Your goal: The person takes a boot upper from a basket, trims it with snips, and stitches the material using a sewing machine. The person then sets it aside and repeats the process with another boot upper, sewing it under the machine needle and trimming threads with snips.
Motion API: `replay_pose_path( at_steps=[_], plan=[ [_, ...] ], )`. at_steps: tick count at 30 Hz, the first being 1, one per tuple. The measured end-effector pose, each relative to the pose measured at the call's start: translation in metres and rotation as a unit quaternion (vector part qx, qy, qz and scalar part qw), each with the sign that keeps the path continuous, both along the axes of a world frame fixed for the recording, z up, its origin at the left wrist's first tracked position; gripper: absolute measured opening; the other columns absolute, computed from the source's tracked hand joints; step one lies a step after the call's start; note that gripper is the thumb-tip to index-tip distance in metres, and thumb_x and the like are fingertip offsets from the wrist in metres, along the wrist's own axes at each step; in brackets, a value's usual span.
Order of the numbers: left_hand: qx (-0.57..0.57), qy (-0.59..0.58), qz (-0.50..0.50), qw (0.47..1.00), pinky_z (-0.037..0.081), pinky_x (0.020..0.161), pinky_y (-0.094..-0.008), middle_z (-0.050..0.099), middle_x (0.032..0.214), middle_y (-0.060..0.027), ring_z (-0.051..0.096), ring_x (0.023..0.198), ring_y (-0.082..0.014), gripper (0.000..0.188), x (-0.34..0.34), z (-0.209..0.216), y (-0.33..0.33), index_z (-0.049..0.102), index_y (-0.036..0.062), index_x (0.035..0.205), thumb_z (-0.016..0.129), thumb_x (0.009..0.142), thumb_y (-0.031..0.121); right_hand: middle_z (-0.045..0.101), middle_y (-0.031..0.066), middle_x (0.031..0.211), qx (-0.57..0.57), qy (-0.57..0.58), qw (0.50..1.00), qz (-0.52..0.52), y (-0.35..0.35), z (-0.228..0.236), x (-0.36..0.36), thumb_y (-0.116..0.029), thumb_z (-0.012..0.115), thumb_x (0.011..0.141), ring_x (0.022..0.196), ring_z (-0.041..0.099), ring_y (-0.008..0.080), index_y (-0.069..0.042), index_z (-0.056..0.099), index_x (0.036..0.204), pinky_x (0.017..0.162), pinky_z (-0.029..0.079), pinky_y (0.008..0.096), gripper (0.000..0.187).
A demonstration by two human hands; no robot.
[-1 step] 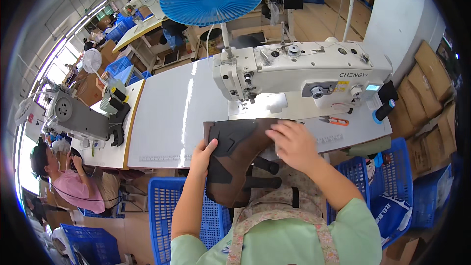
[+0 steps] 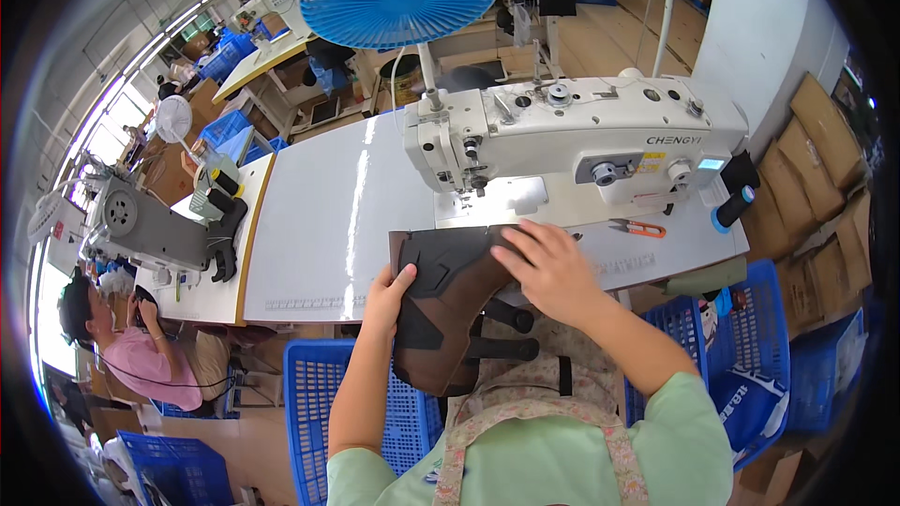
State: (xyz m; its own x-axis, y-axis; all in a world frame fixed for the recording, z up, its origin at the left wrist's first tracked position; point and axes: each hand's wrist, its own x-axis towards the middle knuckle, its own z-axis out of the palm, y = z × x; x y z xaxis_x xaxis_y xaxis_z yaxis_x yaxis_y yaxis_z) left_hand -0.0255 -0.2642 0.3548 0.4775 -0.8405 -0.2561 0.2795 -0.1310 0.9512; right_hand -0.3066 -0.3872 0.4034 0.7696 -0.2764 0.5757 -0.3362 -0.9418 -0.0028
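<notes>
Steadying a brown-and-black boot upper (image 2: 457, 298) at the near edge of the worktable (image 2: 309, 225), before the sewing machine (image 2: 577, 136), seems the step in hand; the next move probably calls for keeping its top edge flat; the left hand (image 2: 384, 302) grasps its left side, thumb on top. The right hand (image 2: 557, 272) lies with fingers extended over the upper right part; thumb hidden, so I cannot tell whether it pinches.

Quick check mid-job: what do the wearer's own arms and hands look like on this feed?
The left hand and right hand are gloveless, and both forearms are uncovered. Plain, light green short sleeves cover the arms higher up. No watch, cable or marking shows on either wrist; small rings would be hard to make out.
</notes>
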Motion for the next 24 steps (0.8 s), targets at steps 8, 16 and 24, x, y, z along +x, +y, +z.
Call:
replay_pose_path(
  at_steps=[8, 16, 24],
  plan=[
    [0.021, -0.025, 0.012, 0.999, 0.052, 0.083, -0.0310, 0.067, 0.107, -0.0148, 0.064, 0.095, -0.0189, 0.044, -0.001, 0.006, -0.006, 0.060, -0.0073, 0.118, 0.072, 0.090, 0.025, 0.039, 0.0201, 0.150, -0.049, 0.081, 0.995, 0.006, -0.014, -0.027, 0.046, -0.015, 0.052, 0.086, 0.139, 0.038, 0.0334, -0.003, 0.042, 0.144, 0.116, 0.027, 0.0481, 0.059],
    [0.037, -0.014, 0.019, 0.999, 0.051, 0.083, -0.0303, 0.068, 0.107, -0.0135, 0.064, 0.095, -0.0187, 0.045, -0.001, 0.002, -0.007, 0.061, -0.0069, 0.118, 0.073, 0.090, 0.026, 0.042, 0.0208, 0.147, -0.063, 0.080, 0.995, 0.012, -0.012, -0.030, 0.050, -0.014, 0.052, 0.086, 0.139, 0.039, 0.0323, 0.001, 0.043, 0.142, 0.115, 0.029, 0.0477, 0.059],
    [0.062, -0.051, -0.016, 0.997, 0.053, 0.081, -0.0307, 0.067, 0.105, -0.0147, 0.065, 0.094, -0.0189, 0.047, 0.004, 0.018, -0.024, 0.056, -0.0071, 0.121, 0.073, 0.088, 0.021, 0.064, 0.0142, 0.106, 0.041, 0.114, 0.991, 0.053, -0.031, -0.033, 0.058, -0.012, 0.054, 0.084, 0.093, 0.065, 0.0261, 0.001, 0.055, 0.127, 0.083, 0.050, 0.0366, 0.045]
  ],
)
